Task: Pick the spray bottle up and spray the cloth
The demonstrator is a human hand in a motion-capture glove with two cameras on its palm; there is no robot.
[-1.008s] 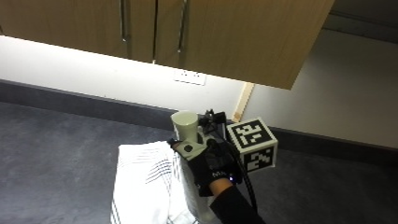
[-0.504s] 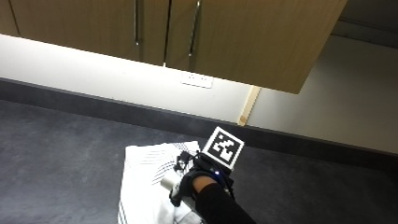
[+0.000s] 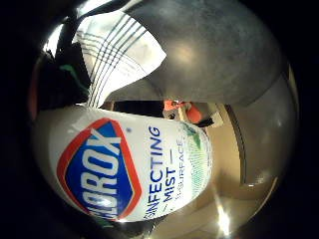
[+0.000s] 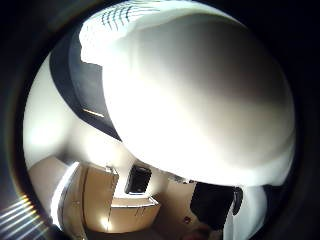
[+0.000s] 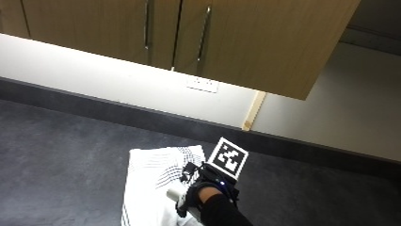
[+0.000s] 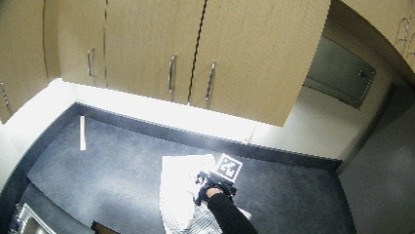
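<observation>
The fingers of the gloved right hand [image 5: 202,195] are curled around the spray bottle [image 5: 175,194], which it holds low over the white striped cloth [image 5: 155,181] on the dark counter [image 5: 62,165]. In the little finger side palm view the bottle's label fills the frame, so the bottle sits close against the palm, and a corner of the cloth lies just beyond it. I cannot see the nozzle or which finger is on the trigger. To spray well, I think the person should turn the nozzle toward the open middle of the cloth, keep the bottle a little above it and not touching, and press only once the aim is sure, otherwise the mist may land on the counter.
</observation>
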